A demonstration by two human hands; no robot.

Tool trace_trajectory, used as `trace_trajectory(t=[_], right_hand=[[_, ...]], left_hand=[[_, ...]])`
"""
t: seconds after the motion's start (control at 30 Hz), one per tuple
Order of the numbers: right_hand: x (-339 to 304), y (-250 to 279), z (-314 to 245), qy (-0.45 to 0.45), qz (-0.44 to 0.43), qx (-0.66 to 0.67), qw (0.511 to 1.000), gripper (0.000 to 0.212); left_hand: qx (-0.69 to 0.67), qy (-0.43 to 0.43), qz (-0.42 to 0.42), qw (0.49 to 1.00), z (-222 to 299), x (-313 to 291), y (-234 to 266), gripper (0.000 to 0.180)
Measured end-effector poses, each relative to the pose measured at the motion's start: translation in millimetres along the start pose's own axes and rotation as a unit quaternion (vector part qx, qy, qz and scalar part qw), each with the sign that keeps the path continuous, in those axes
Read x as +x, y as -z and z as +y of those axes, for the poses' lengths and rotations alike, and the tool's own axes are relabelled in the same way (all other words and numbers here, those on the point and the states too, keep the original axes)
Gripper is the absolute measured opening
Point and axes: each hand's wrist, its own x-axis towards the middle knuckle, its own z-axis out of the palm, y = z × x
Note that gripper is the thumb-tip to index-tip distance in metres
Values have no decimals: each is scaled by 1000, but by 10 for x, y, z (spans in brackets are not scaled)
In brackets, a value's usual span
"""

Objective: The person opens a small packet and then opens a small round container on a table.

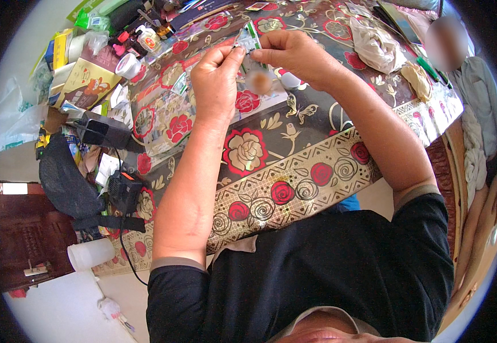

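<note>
A black shirt (300,263) sits at the near edge of the flower-patterned table (280,157); over its far half, the left hand (215,71) and right hand (297,54) pinch a small green-and-white packet (250,38) between narrowed fingers (234,55).

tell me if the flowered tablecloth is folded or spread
Spread: the flowered tablecloth lies opened out, its rose border running along the near edge.

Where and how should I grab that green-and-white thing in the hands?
Probably pinch the top end of the green-and-white thing, coming from the far side. That end sticks up free, while the left hand and right hand crowd its lower part. It looks thin and flat, so pinching its faces should suit.
</note>
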Motion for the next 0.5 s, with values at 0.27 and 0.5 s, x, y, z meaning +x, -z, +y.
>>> trace_trajectory(t=[0.27,0.5], right_hand=[[30,-8,120,22,48,-5,999,20],[28,-32,141,34,48,-9,998,21]], left_hand=[[-1,33,-53,998,20,-17,10,12],[23,25,-72,997,26,-14,47,15]])
